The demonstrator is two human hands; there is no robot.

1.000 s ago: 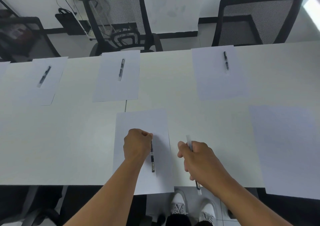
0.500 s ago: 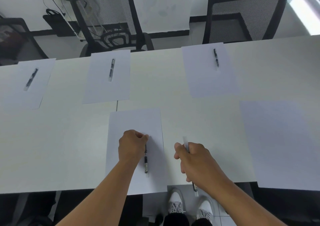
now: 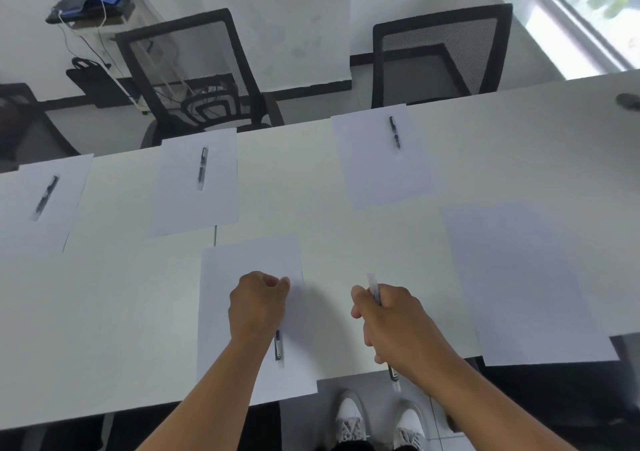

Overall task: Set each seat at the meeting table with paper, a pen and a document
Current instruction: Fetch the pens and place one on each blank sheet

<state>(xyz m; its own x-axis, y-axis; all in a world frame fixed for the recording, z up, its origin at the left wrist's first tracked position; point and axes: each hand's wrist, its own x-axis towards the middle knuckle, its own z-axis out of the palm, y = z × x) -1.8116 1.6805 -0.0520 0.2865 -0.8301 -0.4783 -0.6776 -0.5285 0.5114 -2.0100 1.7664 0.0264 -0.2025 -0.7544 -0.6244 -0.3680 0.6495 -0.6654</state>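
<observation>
Table: a long white meeting table [image 3: 346,229] runs left to right, with a seam in its top near the middle.
Near sheet: a white sheet of paper [image 3: 242,267] lies at the near edge, its near end hanging slightly over the edge.
Left hand: the left hand [image 3: 258,300] hovers over or rests on that near sheet with fingers curled into a loose fist; whether they pinch anything I cannot tell.
Near pen: a dark pen [image 3: 277,345] lies on the near sheet, pointing near to far, its far end hidden under the left wrist.
Right hand: the right hand [image 3: 391,319] is just right of the near sheet, fingers wrapped round a clear-barrelled pen [image 3: 373,286] whose ends stick out above and below the fist.
Right sheet: a bare sheet [image 3: 519,284] lies at the near right, its near end past the table edge.
Far sheets: three sheets sit along the far side, at left [image 3: 20,229], middle [image 3: 180,205] and right [image 3: 374,180].
Far pens: each far sheet carries one pen, left [image 3: 45,196], middle [image 3: 202,168] and right [image 3: 394,132].
Chairs: two black mesh chairs stand beyond the far side, one [image 3: 194,70] behind the middle sheet, one [image 3: 440,52] behind the right sheet.
Shoes: white shoes [image 3: 349,419] show below the near edge.
</observation>
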